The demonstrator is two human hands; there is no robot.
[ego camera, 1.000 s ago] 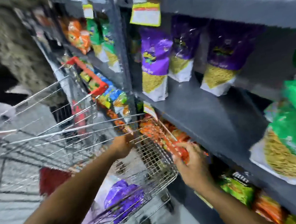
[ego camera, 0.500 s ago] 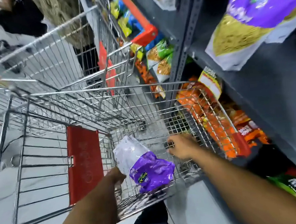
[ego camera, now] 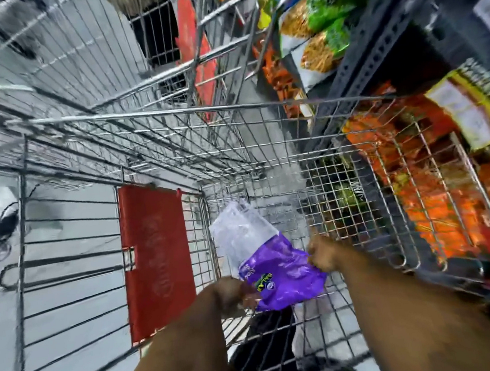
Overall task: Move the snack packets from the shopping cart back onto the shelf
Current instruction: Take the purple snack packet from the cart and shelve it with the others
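A purple and white snack packet (ego camera: pixel 268 257) lies in the bottom of the wire shopping cart (ego camera: pixel 171 114). My left hand (ego camera: pixel 233 294) grips its near purple corner. My right hand (ego camera: pixel 323 254) pinches its right edge, fingers closed on the foil. The dark shelf (ego camera: pixel 401 20) runs along the right, with green and orange packets on its lower levels.
A red child-seat flap (ego camera: pixel 156 259) stands in the cart to the left of the packet. Orange packets (ego camera: pixel 436 196) fill the low shelf just past the cart's right wall. A yellow price tag (ego camera: pixel 470 110) hangs from the shelf edge. A second cart (ego camera: pixel 80 45) stands ahead.
The view has tipped down into the cart. Both hands left the cart's rim and right wall, reached in, and now hold the purple packet.
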